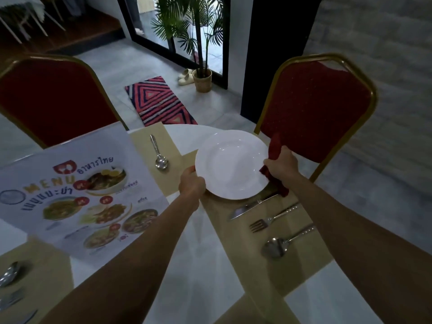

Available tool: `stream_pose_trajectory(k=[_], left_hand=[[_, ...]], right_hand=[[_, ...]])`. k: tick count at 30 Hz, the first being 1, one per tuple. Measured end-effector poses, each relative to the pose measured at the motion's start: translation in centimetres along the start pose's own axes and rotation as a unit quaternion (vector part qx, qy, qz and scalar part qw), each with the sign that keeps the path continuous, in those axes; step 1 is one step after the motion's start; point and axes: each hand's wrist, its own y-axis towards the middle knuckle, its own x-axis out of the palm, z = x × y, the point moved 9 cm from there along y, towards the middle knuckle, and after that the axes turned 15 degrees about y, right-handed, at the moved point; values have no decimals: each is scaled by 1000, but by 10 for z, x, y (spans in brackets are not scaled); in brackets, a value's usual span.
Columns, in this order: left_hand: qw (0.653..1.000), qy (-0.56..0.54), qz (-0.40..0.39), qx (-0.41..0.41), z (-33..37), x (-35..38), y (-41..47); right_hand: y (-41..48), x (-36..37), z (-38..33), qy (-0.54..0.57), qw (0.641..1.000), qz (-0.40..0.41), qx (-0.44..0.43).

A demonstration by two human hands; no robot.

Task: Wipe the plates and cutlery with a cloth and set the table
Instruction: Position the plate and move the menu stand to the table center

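Menu sheet (77, 195) lies far left. Left hand (191, 183) grips white plate (230, 164) by near rim, steadying it over beige placemat (224, 242). Right hand (280, 163) clutches red cloth (278, 185) against opposite rim, apparently wiping. Knife (252, 205), fork (268, 220), spoon (280, 245) wait alongside.
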Motion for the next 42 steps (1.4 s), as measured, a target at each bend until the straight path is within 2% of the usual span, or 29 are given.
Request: stream_pose_trajectory(k=[6, 10, 14, 18, 22, 27, 30, 33, 36, 39, 40, 42], left_hand=[[999, 2, 29, 20, 4, 2, 4], [1000, 3, 22, 19, 2, 3, 2], [1000, 8, 20, -4, -5, -4, -4], [998, 53, 12, 20, -4, -11, -29], [995, 78, -16, 52, -9, -18, -69], [992, 78, -70, 75, -30, -35, -116], [991, 75, -74, 82, -45, -63, -140], [994, 85, -28, 63, -81, -115, -149], [991, 82, 100, 25, -126, -192, -151], [973, 75, 218, -20, -155, -254, -152], [969, 73, 234, -14, -156, -266, -149], [972, 78, 216, 39, -144, -274, -141]], right_hand=[[10, 4, 12, 4, 1000, 3, 12], [6, 4, 8, -7, 1000, -5, 2], [-8, -14, -4, -20, 998, 45, -32], [-45, -28, -18, 22, 995, 73, -61], [-100, -13, -26, 71, 995, 20, -69], [-181, 26, -39, 68, 994, -53, -70], [-220, 50, -51, 79, 989, -99, -73], [-243, 76, -70, 93, 981, -149, -85], [-252, 104, -88, 131, 973, -179, -68], [-255, 129, -101, 162, 967, -194, -36], [-255, 137, -102, 165, 965, -201, -27], [-258, 155, -103, 177, 959, -222, -6]])
